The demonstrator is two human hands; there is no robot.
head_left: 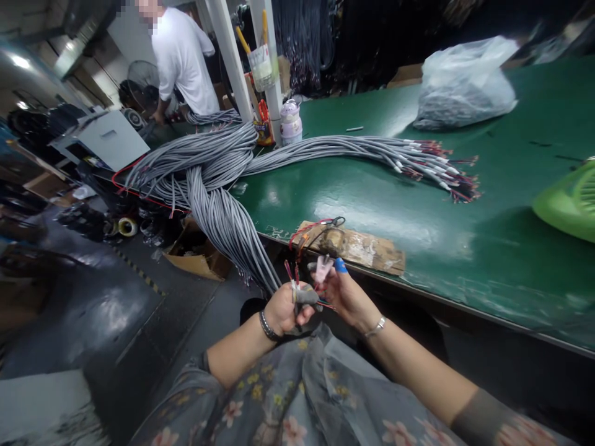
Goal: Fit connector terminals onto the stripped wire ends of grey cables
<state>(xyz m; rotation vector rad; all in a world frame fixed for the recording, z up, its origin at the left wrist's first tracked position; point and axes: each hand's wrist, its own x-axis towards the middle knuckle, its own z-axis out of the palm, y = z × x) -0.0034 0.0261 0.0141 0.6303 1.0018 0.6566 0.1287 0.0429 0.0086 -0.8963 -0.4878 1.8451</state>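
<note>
My left hand (289,308) is closed around the end of a grey cable (294,291); a grey cover sits on its thumb. Thin red and dark wire ends (292,271) stick up from this grip. My right hand (352,301), with a blue cover on the thumb, is just to the right, its fingers bent together. At those fingers is a small pale pink piece (322,270), too blurred to name. Fine coloured wires (326,304) run between the hands. A thick bundle of grey cables (232,226) hangs from the bench down to my left hand.
The green bench (288,201) carries coiled grey cables (199,152), stripped cable ends (441,167), a plastic bag (465,87) and a green plastic object (569,201). A worn board (367,248) lies at its edge. A person in white (186,59) stands behind. A cardboard box (198,254) is below.
</note>
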